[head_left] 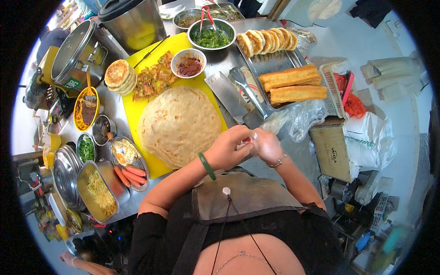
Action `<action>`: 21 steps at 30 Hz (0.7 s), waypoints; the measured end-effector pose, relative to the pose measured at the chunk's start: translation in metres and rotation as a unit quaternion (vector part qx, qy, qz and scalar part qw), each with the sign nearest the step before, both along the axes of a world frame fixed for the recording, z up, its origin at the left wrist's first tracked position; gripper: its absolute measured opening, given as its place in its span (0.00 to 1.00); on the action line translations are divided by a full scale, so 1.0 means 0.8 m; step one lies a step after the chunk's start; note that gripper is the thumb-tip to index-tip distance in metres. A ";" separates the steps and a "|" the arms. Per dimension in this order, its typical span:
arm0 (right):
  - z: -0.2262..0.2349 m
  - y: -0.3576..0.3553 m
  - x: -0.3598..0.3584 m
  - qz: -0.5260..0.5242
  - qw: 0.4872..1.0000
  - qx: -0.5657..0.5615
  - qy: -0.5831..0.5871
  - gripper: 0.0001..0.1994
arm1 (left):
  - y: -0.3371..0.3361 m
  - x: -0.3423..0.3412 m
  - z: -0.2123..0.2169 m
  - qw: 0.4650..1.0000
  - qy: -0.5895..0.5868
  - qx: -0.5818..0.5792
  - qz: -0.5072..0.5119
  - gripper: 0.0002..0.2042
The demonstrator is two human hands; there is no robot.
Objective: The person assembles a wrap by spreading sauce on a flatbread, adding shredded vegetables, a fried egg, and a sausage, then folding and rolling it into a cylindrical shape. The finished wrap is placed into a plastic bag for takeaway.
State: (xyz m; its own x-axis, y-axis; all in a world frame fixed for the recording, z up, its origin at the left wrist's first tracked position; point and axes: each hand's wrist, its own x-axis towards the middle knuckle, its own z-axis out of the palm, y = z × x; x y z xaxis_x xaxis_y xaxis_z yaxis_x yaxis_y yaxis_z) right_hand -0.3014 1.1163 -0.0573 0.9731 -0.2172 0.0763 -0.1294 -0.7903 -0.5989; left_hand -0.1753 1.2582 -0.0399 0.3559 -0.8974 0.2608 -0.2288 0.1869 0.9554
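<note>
One large round flatbread [179, 124] is lying on one yellow cutting board [133, 112]. Three long fried dough sticks [293, 83] are resting on one metal tray [268, 62], where about seven small round breads [266, 41] are standing in a row. A stack of roughly four thicker round cakes [119, 77] is sitting at the board's corner. Four red sausages [130, 176] are lying in a dish. One white bowl of red sauce [189, 63] and one steel bowl of chopped greens [211, 34] are standing nearby. One cleaver [229, 96] is lying beside the board. Two hands, the left hand [228, 147] and the right hand [264, 145], are meeting.
</note>
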 end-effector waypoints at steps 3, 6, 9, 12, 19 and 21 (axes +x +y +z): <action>0.018 -0.028 -0.019 -0.086 0.993 0.074 -0.043 0.06 | 0.013 0.006 -0.011 0.995 0.060 0.085 0.006 0.13; 0.028 -0.052 -0.034 -0.197 0.955 0.221 -0.020 0.10 | 0.035 0.008 -0.041 0.988 0.038 0.145 0.047 0.13; 0.014 -0.089 -0.047 -0.197 0.956 0.208 -0.059 0.13 | 0.065 -0.001 -0.079 0.972 0.065 0.212 0.082 0.12; -0.014 -0.120 -0.038 -0.222 0.963 0.153 -0.023 0.12 | 0.088 -0.014 -0.100 0.956 0.093 0.241 0.138 0.11; -0.007 -0.142 -0.001 -0.090 0.984 -0.138 0.068 0.14 | 0.111 -0.020 -0.101 0.929 0.047 0.266 0.255 0.10; 0.000 -0.138 0.026 -0.049 0.981 -0.179 0.050 0.16 | 0.119 -0.029 -0.109 0.920 0.044 0.256 0.293 0.10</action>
